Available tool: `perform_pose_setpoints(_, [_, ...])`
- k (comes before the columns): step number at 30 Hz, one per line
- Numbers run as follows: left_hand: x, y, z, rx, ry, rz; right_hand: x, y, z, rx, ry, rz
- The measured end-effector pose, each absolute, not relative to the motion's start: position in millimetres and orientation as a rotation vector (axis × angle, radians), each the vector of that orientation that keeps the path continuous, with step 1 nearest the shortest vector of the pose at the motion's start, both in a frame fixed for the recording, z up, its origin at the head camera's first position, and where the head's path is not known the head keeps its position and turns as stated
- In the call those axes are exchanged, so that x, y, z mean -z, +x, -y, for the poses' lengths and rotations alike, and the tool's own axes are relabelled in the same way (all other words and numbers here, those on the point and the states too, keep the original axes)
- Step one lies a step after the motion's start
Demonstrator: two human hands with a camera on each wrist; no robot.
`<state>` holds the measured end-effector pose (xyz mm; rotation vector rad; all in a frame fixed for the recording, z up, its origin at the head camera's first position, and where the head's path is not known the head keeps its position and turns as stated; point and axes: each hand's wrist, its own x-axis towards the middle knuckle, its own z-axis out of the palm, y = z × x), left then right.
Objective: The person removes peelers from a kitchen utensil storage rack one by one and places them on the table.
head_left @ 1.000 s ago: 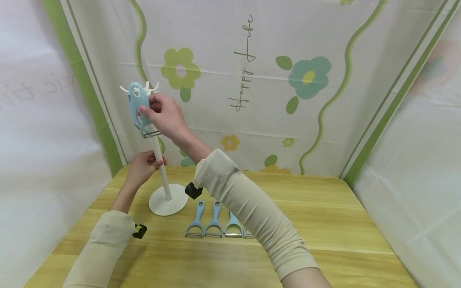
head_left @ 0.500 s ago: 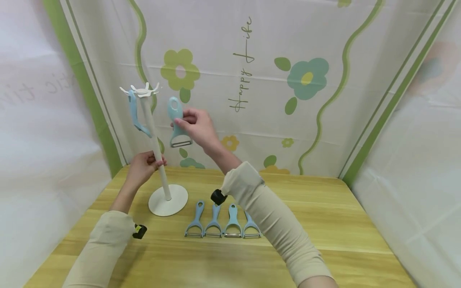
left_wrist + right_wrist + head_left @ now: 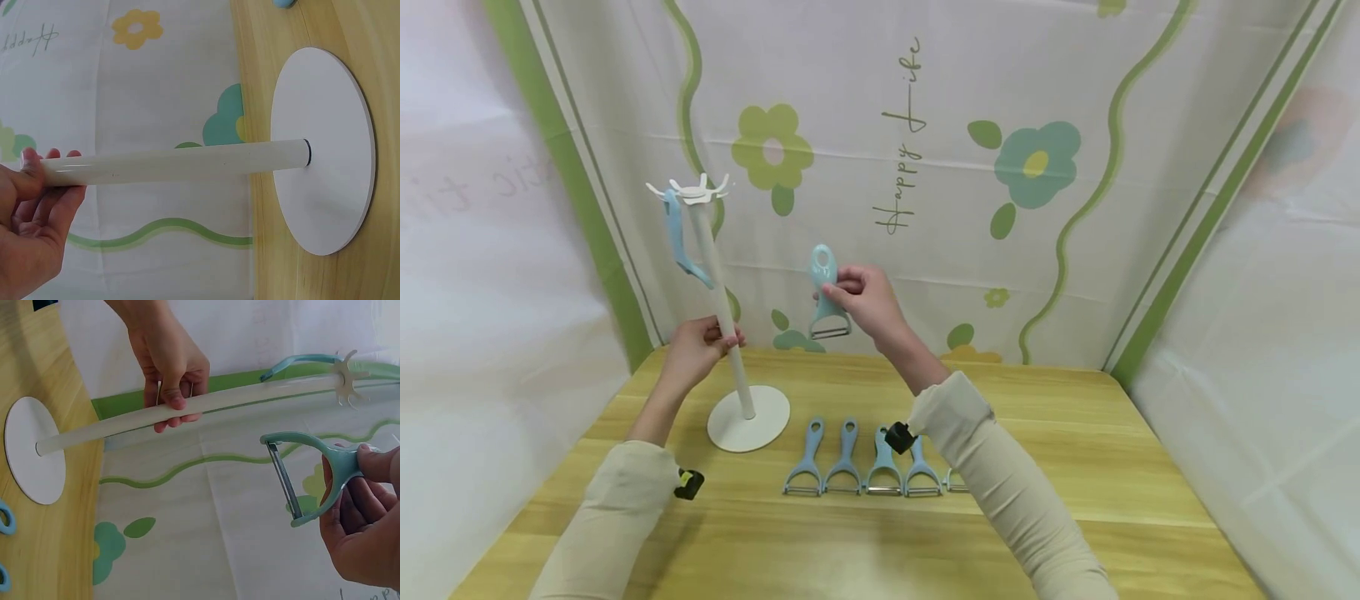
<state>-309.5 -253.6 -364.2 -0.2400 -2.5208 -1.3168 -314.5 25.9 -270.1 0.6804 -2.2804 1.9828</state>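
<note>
My left hand (image 3: 696, 350) grips the white pole (image 3: 175, 164) of a hook stand, below its middle. The stand's round base (image 3: 748, 419) is on the table, and a ring of white hooks (image 3: 694, 193) tops it. One blue peeler (image 3: 677, 242) hangs from a hook on the left side. To the right of the stand, my right hand (image 3: 872, 304) pinches a light blue Y-shaped peeler (image 3: 340, 464) by its handle, raised above the table with its blade end downward in the head view.
Several blue peelers (image 3: 844, 467) lie in a row on the wooden table (image 3: 865, 550), handles toward the back; my right sleeve covers part of the row's right end. A patterned curtain (image 3: 925, 250) stands behind, with white side curtains (image 3: 1255, 275) left and right.
My right hand has drawn the light blue peeler away from the hooks, rightward and down. More of the row on the table shows now. My left hand stays on the pole.
</note>
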Motion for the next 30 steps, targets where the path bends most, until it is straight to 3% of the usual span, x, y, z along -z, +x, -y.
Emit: perform_pose_setpoints(30, [362.5, -307.1, 253.6, 1.363, -0.268, 2.510, 342.6, -294.3, -125.6, -2.018, 0.469, 2.366])
